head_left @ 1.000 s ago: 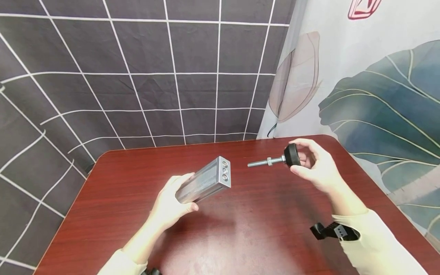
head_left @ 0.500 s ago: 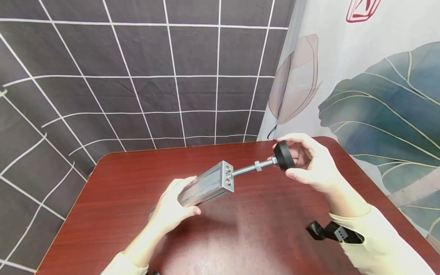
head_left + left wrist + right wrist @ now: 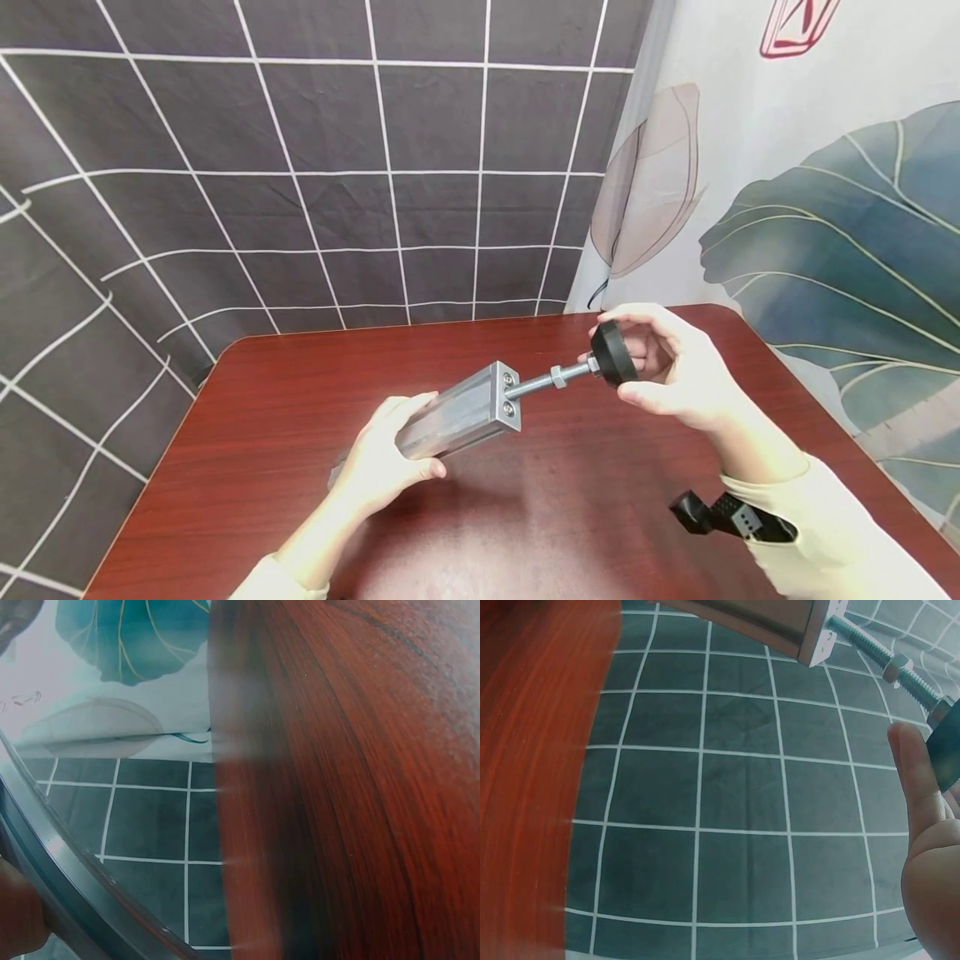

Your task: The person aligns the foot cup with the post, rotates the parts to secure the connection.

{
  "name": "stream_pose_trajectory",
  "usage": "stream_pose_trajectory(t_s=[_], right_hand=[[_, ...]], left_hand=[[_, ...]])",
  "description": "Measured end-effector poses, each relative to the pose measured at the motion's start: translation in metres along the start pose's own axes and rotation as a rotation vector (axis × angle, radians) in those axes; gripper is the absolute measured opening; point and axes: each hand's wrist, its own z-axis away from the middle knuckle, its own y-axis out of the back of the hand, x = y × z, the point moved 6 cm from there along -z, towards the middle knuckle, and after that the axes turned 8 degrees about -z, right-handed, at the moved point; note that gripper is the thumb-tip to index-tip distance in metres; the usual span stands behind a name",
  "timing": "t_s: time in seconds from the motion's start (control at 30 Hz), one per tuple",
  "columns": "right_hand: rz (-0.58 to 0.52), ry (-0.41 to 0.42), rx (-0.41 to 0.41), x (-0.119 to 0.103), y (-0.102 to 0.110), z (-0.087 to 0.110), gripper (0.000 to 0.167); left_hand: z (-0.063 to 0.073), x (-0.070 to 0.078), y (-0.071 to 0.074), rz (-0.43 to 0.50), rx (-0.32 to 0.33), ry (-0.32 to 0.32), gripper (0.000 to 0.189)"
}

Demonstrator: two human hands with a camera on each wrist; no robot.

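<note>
My left hand (image 3: pixel 386 458) grips a square metal profile (image 3: pixel 457 414) around its body, holding it tilted above the table. An end plate with screws faces right. In my right hand (image 3: pixel 675 375), thumb and fingers pinch the black round base of a leveling foot (image 3: pixel 613 354). Its threaded rod, carrying a hex nut (image 3: pixel 558 377), meets the middle of the end plate; how deep the tip sits is hidden. The right wrist view also catches the rod (image 3: pixel 862 641) against the plate, with my thumb on the black base. Only a slanted stretch of the profile (image 3: pixel 75 862) shows in the left wrist view.
Below both hands lies a reddish-brown wooden table (image 3: pixel 570 517). A dark gridded cloth (image 3: pixel 322 167) hangs behind it, and a pale curtain with leaf prints (image 3: pixel 840 225) hangs at the right. A black strapped device (image 3: pixel 727 517) is on my right wrist.
My right hand has moved left with the leveling foot, bringing the rod from apart to touching the profile's end plate. The profile has shifted slightly right and down in view.
</note>
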Motion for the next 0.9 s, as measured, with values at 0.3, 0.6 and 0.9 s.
stream_pose_trajectory(t_s=[0.3,0.6,0.9], right_hand=[[0.575,-0.046,0.067,-0.011,0.005,0.008,0.068],[0.465,0.044,-0.028,-0.011,0.004,0.016,0.071],[0.549,0.106,-0.121,-0.018,-0.002,0.019,0.046]], left_hand=[[0.002,0.000,-0.001,-0.024,-0.007,0.002,0.088],[0.003,0.000,-0.002,-0.074,-0.027,0.012,0.084],[0.005,0.000,-0.004,-0.066,-0.031,0.036,0.081]])
